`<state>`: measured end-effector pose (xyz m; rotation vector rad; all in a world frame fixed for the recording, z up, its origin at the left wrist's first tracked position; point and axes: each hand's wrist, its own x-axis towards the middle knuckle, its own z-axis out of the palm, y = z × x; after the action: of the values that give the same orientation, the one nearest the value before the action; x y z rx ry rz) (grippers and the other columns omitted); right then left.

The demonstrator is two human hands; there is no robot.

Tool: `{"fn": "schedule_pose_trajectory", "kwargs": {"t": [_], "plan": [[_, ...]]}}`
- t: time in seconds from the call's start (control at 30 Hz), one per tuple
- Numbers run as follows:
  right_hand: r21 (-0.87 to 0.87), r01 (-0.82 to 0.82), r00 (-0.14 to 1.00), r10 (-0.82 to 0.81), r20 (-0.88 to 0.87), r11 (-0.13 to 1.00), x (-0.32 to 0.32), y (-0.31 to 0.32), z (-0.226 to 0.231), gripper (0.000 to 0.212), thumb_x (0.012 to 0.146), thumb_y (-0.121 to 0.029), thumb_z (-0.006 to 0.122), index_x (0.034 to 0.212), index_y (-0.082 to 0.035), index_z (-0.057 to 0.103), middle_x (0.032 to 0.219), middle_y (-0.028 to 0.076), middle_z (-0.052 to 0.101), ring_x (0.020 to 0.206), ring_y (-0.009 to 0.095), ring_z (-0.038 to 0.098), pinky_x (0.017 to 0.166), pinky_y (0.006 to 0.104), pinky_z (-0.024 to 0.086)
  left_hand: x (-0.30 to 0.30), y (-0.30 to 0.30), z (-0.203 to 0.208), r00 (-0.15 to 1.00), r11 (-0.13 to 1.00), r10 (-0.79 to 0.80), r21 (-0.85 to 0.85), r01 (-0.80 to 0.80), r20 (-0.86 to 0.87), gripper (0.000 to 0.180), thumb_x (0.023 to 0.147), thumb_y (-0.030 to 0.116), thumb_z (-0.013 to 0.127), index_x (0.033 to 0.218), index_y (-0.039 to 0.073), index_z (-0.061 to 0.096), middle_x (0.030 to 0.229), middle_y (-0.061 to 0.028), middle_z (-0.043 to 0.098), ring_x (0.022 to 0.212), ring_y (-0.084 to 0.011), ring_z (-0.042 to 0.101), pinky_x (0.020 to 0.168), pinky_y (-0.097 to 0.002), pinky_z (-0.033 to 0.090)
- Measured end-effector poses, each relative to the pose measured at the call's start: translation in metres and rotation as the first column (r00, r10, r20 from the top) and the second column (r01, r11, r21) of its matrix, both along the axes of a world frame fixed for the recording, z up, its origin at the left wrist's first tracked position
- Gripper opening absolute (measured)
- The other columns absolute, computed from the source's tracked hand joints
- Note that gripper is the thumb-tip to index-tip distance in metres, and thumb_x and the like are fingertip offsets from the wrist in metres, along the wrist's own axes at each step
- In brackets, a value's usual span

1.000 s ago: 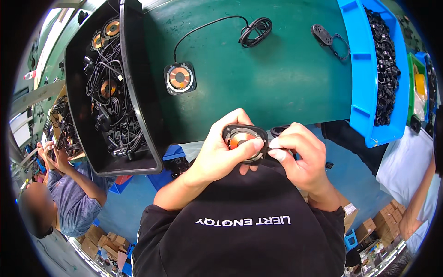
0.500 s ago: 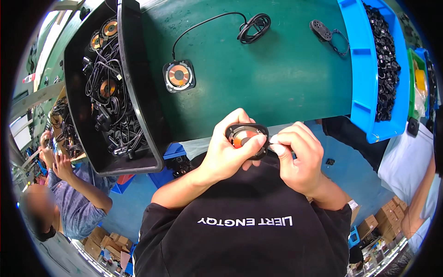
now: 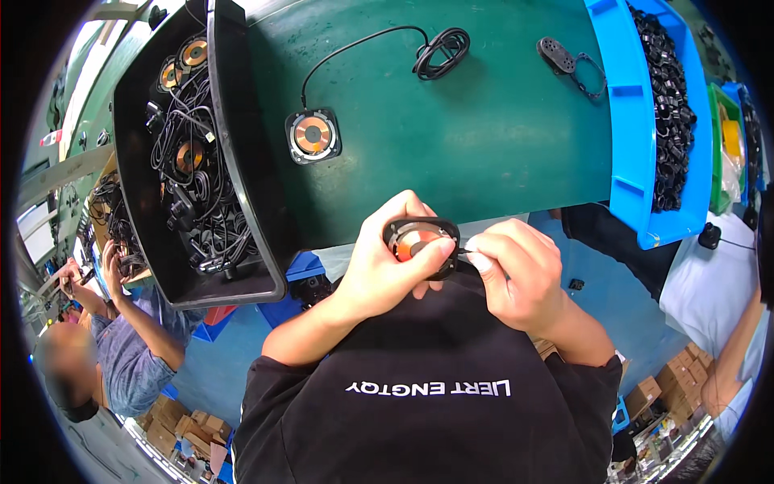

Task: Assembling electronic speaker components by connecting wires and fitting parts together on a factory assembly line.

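Note:
My left hand (image 3: 372, 270) grips a black wireless charging pad (image 3: 413, 240) with a bare copper coil in its face. The thumb lies across the coil and the fingers wrap behind the pad. Beside the pad's right edge my right hand (image 3: 526, 274) is closed in a pinch. A thin dark piece shows between its fingertips and the pad; its kind is too small to tell. Both hands are just off the near edge of the green table (image 3: 484, 153). A second coil pad (image 3: 313, 135) lies on the table, coil up, its black cable (image 3: 442, 55) bundled farther back.
At left stands a black bin (image 3: 234, 161) of coil pads and tangled cables. A blue bin (image 3: 633, 153) of small black parts is at right. Near it lies a dark oval part with holes (image 3: 556, 55) and a thin loop. Another person (image 3: 133, 347) works at far left.
The pad and my left hand have shifted slightly left. A small gap with a thin dark piece now shows between the pad and my right fingertips. The person at left has moved their hands.

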<state>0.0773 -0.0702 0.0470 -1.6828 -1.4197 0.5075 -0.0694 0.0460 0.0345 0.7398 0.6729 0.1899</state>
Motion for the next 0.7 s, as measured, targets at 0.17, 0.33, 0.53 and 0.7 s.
{"fn": "schedule_pose_trajectory", "kwargs": {"t": [0.17,0.33,0.53,0.7], "plan": [[-0.162,-0.015,0.955,-0.034,-0.295,0.987,0.0,0.0,0.01,0.01,0.073,0.006,0.063,0.082,0.0,0.06,0.074,0.008,0.057,0.055,0.019,0.046,0.052,0.03,0.04,0.0,0.0,0.003,0.998,0.951,-0.028,0.309,0.011,0.051,0.021,0.084,0.006,0.066,0.088,0.004,0.046,0.068,-0.0063,0.059,0.045,-0.0098,0.052,0.039,-0.0177,0.04],[0.028,0.043,0.993,-0.04,-0.107,0.999,-0.001,0.0,0.008,0.012,0.073,0.006,0.063,0.082,-0.001,0.061,0.073,0.008,0.058,0.054,0.02,0.047,0.051,0.0293,0.04,0.002,0.006,0.008,0.997,0.991,-0.055,0.125,0.049,0.049,0.02,0.084,0.006,0.067,0.089,0.004,0.047,0.069,-0.0061,0.059,0.045,-0.0096,0.053,0.039,-0.0174,0.04],[0.037,0.103,0.992,-0.1,-0.079,0.994,0.0,0.0,0.016,0.013,0.072,0.007,0.063,0.082,-0.001,0.062,0.075,0.009,0.06,0.056,0.02,0.05,0.052,0.0279,0.041,0.005,0.007,0.013,0.995,0.985,-0.082,0.158,0.072,0.06,0.021,0.083,0.005,0.068,0.09,0.004,0.047,0.07,-0.0071,0.059,0.046,-0.0091,0.053,0.039,-0.0175,0.039],[0.097,0.065,0.995,-0.056,-0.087,0.993,0.021,0.002,0.021,0.021,0.07,0.007,0.063,0.088,-0.002,0.064,0.082,0.008,0.062,0.065,0.02,0.054,0.059,0.0286,0.044,0.01,0.017,0.018,0.996,0.98,-0.039,0.196,0.022,0.085,0.019,0.082,-0.002,0.063,0.09,0.004,0.047,0.081,-0.0132,0.061,0.047,-0.0131,0.054,0.038,-0.018,0.04]]}}
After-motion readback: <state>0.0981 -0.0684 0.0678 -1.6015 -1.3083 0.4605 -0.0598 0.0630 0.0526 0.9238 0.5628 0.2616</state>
